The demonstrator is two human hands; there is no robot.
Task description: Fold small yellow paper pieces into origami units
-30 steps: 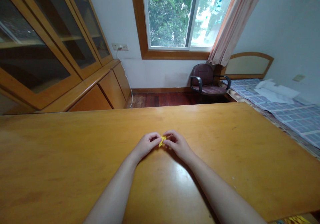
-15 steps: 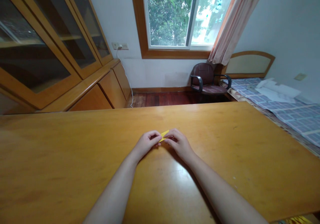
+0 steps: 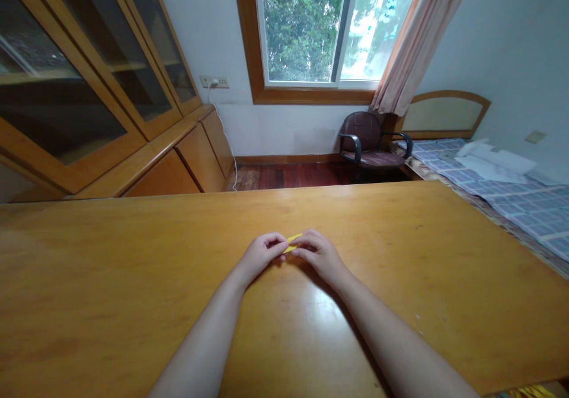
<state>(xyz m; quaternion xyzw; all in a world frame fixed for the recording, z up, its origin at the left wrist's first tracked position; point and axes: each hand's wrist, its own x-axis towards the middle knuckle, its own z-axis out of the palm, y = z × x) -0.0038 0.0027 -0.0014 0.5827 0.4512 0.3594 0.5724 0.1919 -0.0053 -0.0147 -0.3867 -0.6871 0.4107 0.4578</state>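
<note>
A small piece of folded yellow paper (image 3: 292, 243) is pinched between my two hands, just above the wooden table (image 3: 146, 291). My left hand (image 3: 264, 252) grips its left end between thumb and fingers. On the other side, my right hand (image 3: 318, 254) has its thumb and fingertips closed on the right part. Fingers cover much of the paper, so its full shape is hidden.
Past the table's far edge stands a dark red armchair (image 3: 364, 140) below the window. A glass-fronted cabinet (image 3: 133, 137) lines the left wall. To the right is a bed (image 3: 511, 199) with white sheets of material (image 3: 495, 161) on it.
The yellow paper has tilted slightly flatter, and less of its upper tip shows beside my right fingers. Both hands stay almost in place.
</note>
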